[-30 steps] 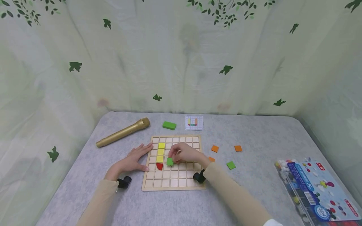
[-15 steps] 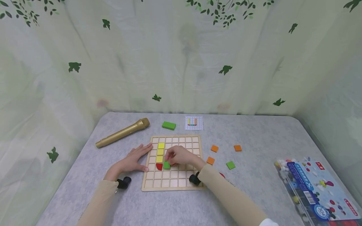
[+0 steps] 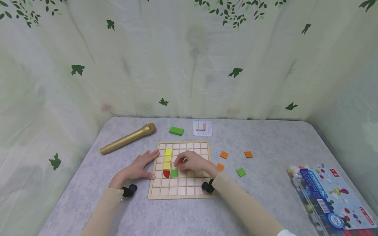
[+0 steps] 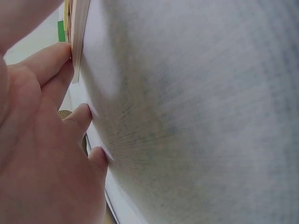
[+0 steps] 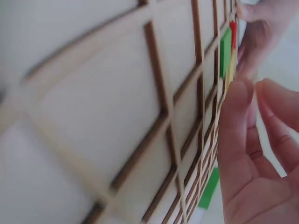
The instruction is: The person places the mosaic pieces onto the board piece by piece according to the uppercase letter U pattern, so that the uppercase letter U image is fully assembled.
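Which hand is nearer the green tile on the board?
The right hand: it is just beside the green tile; the left hand touches the left edge of the board.

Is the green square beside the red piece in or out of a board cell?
In: the green square sits flat inside one cell of the board, the right hand apart.

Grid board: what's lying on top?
Three yellow tiles, a red rounded tile and a green tile lie there. In the head view, cells behind the right hand are hidden.
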